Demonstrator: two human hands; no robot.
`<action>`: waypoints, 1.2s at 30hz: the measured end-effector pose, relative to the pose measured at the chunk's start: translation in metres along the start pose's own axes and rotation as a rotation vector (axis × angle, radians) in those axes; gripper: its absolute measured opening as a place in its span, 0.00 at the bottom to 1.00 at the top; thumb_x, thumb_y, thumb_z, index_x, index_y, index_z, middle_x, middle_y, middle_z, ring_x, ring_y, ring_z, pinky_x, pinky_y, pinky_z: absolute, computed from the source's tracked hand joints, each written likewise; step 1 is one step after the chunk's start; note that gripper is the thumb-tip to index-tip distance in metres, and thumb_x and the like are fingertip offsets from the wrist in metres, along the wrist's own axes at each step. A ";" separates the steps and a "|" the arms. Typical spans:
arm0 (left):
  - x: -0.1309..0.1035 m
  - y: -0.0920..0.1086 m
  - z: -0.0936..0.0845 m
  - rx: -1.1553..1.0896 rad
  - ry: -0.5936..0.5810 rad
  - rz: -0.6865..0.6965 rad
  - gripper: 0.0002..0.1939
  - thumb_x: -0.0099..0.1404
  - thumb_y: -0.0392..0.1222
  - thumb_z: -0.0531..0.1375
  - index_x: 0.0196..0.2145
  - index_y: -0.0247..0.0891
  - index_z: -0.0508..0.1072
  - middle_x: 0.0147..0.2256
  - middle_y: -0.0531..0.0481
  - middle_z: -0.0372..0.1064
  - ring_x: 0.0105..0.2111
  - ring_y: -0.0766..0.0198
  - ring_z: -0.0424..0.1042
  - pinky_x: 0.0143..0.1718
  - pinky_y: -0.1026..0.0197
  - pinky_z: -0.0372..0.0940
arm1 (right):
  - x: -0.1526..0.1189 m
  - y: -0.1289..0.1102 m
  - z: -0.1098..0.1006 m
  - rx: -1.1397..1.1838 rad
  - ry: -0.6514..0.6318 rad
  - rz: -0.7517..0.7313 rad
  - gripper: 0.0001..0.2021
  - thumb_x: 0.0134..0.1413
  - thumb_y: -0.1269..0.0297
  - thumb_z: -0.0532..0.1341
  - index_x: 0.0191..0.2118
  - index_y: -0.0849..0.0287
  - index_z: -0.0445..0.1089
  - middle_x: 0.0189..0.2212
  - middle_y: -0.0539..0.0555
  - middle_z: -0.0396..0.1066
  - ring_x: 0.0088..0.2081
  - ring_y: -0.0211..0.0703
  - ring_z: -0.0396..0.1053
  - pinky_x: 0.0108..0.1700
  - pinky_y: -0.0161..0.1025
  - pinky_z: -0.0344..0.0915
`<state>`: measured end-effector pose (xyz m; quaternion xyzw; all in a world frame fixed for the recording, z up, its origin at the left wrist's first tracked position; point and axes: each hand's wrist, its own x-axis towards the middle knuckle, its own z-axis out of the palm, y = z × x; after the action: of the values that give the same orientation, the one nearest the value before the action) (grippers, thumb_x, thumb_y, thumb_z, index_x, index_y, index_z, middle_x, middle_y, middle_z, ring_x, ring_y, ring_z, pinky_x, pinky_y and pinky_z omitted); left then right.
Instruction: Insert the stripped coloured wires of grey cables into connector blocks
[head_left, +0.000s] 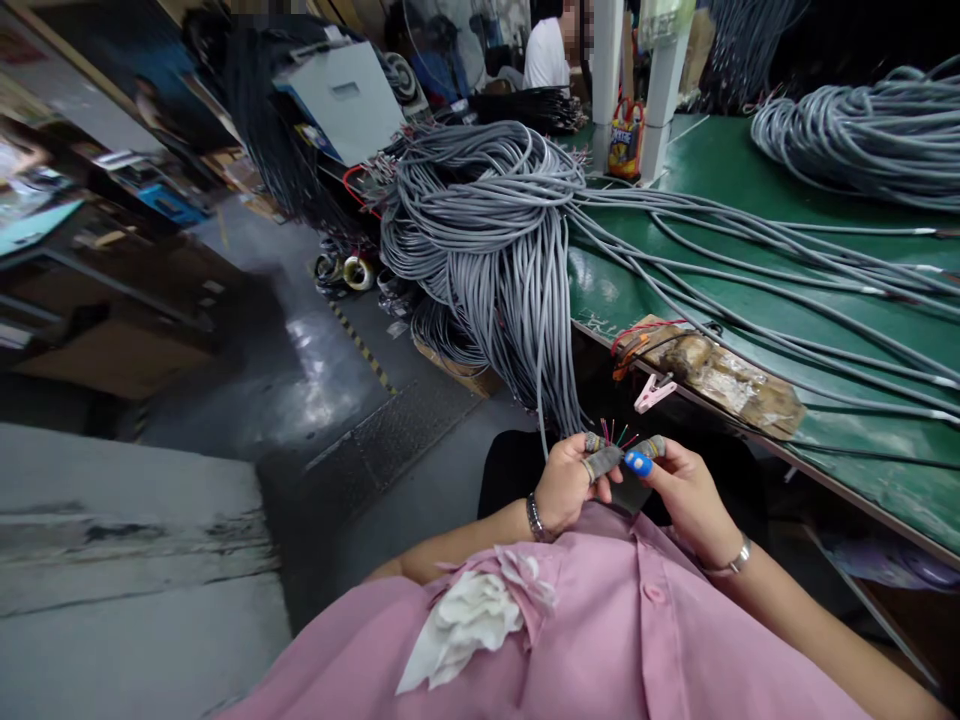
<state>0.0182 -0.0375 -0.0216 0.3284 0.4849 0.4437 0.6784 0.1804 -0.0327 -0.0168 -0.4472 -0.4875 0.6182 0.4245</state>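
In front of my lap, my left hand [574, 478] is closed on the end of a grey cable, with grey wraps on the thumb and a finger. Thin coloured wires [616, 434], red, green and dark, fan out above the fingertips. My right hand [679, 487] pinches at these wires, its thumb in a blue cover and a finger wrapped in grey. The two hands almost touch. Beyond them a big bundle of grey cables [487, 210] droops over the bench edge. A pink clothes-peg-like clip [655, 393] sits at the edge nearby.
On the green bench [697, 265] lie several stretched cables, a taped block [720, 380] and a cable coil [862, 135]. A yellow-red packet [625, 140] stands by a white post [660, 95]. A person in a white top [547, 52] is at the back. A grey box-like surface [135, 580] is at left.
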 end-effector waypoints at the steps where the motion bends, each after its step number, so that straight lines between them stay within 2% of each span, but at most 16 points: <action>1: 0.000 0.000 0.000 0.011 -0.003 -0.002 0.19 0.53 0.53 0.65 0.26 0.35 0.66 0.21 0.53 0.69 0.12 0.74 0.62 0.12 0.71 0.46 | 0.001 -0.001 0.000 -0.007 -0.005 -0.001 0.11 0.51 0.56 0.65 0.28 0.59 0.68 0.25 0.49 0.69 0.28 0.37 0.62 0.31 0.34 0.61; 5: 0.000 0.000 -0.001 0.084 -0.063 -0.006 0.19 0.53 0.53 0.65 0.25 0.35 0.66 0.19 0.53 0.68 0.11 0.74 0.60 0.12 0.70 0.46 | 0.008 -0.006 -0.002 -0.008 -0.076 0.027 0.12 0.51 0.56 0.65 0.37 0.58 0.70 0.31 0.51 0.71 0.31 0.38 0.66 0.33 0.34 0.62; 8: 0.000 -0.001 -0.001 0.120 -0.102 -0.015 0.18 0.52 0.52 0.65 0.26 0.34 0.67 0.19 0.53 0.68 0.11 0.74 0.60 0.12 0.70 0.47 | 0.012 -0.008 -0.001 0.008 -0.125 0.040 0.12 0.49 0.57 0.66 0.36 0.58 0.69 0.29 0.50 0.71 0.30 0.38 0.66 0.33 0.35 0.62; 12: -0.001 -0.003 0.000 0.116 -0.098 -0.005 0.17 0.53 0.51 0.65 0.25 0.34 0.67 0.19 0.52 0.68 0.11 0.74 0.60 0.12 0.70 0.47 | 0.012 -0.006 0.003 0.035 -0.067 0.055 0.11 0.49 0.57 0.66 0.31 0.59 0.69 0.25 0.49 0.69 0.26 0.36 0.64 0.30 0.34 0.60; 21: -0.001 0.001 0.003 0.098 -0.075 0.016 0.17 0.55 0.50 0.64 0.25 0.33 0.66 0.20 0.52 0.69 0.11 0.74 0.61 0.12 0.71 0.45 | 0.011 -0.002 0.003 0.031 0.030 0.093 0.12 0.47 0.56 0.67 0.30 0.60 0.70 0.23 0.50 0.69 0.24 0.35 0.60 0.27 0.33 0.58; 28: 0.001 0.004 0.005 0.106 -0.086 -0.012 0.17 0.56 0.51 0.63 0.25 0.34 0.66 0.21 0.50 0.70 0.13 0.72 0.64 0.11 0.70 0.45 | 0.013 -0.002 0.002 0.040 0.077 0.054 0.12 0.46 0.56 0.67 0.28 0.60 0.71 0.22 0.49 0.69 0.25 0.35 0.61 0.28 0.34 0.59; 32: 0.006 0.005 0.002 0.101 -0.053 -0.011 0.17 0.54 0.50 0.64 0.24 0.34 0.65 0.19 0.53 0.67 0.11 0.74 0.60 0.11 0.70 0.43 | 0.015 0.001 0.000 0.066 0.047 0.056 0.12 0.46 0.56 0.68 0.28 0.59 0.71 0.23 0.49 0.68 0.26 0.35 0.61 0.28 0.33 0.59; 36: 0.008 0.015 -0.003 0.124 -0.030 -0.005 0.16 0.53 0.48 0.65 0.22 0.35 0.64 0.16 0.55 0.65 0.09 0.76 0.56 0.11 0.70 0.43 | 0.019 0.009 -0.013 0.129 0.032 0.055 0.12 0.51 0.54 0.65 0.31 0.59 0.72 0.25 0.49 0.67 0.26 0.35 0.59 0.29 0.34 0.58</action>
<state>0.0122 -0.0240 -0.0119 0.3753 0.5020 0.4060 0.6651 0.1873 -0.0128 -0.0299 -0.4421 -0.4273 0.6526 0.4428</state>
